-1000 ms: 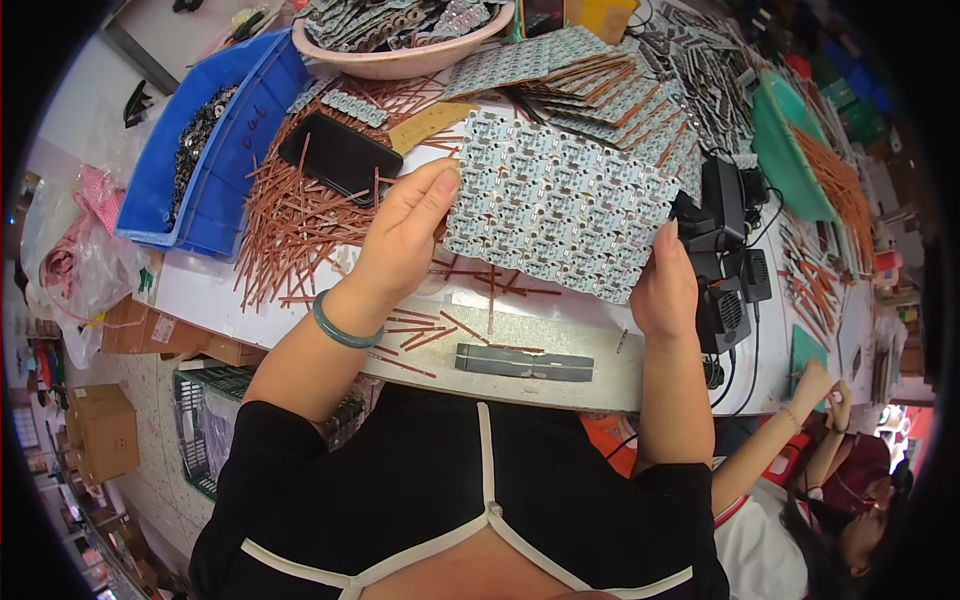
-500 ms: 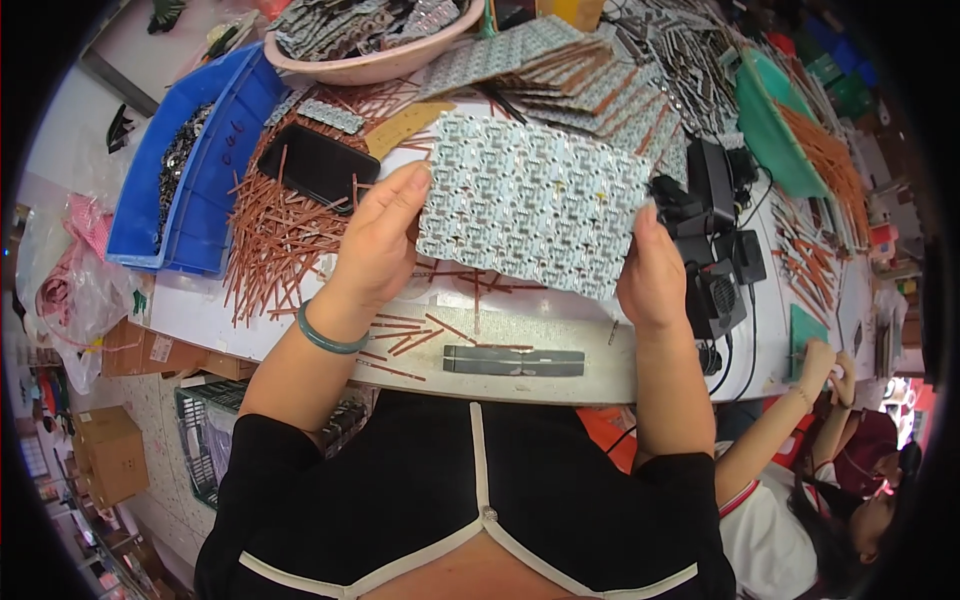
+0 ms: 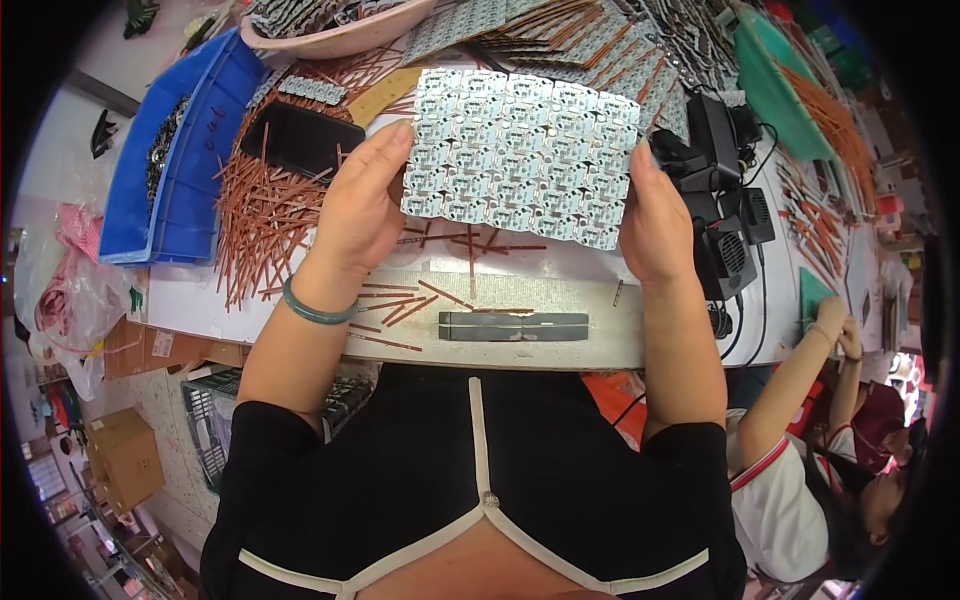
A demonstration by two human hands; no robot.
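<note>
A circuit board panel (image 3: 520, 155), whitish with a repeated pattern of small boards, is held up over the table between my two hands. My left hand (image 3: 368, 195) grips its left edge, thumb along the side, and a green bangle circles that wrist. On the opposite edge my right hand (image 3: 655, 220) is closed, its fingers hidden behind the panel. Below the panel, near the table's front edge, lies a long dark grey grooved block (image 3: 513, 327). Thin reddish-brown strips (image 3: 395, 305) are scattered to the left of the block.
At left stand a blue bin (image 3: 185, 170) and a black phone (image 3: 302, 140) on piled brown strips. Behind are a pink basin (image 3: 340, 35) and stacked panels (image 3: 560, 40). Black power adapters (image 3: 715, 170) with cables sit at right, past them a green basin (image 3: 765, 100) and another person's hands (image 3: 835, 325).
Both my hands have raised the panel slightly away from me and levelled its tilt. The whole view has shifted a little. The panel stays in both hands.
</note>
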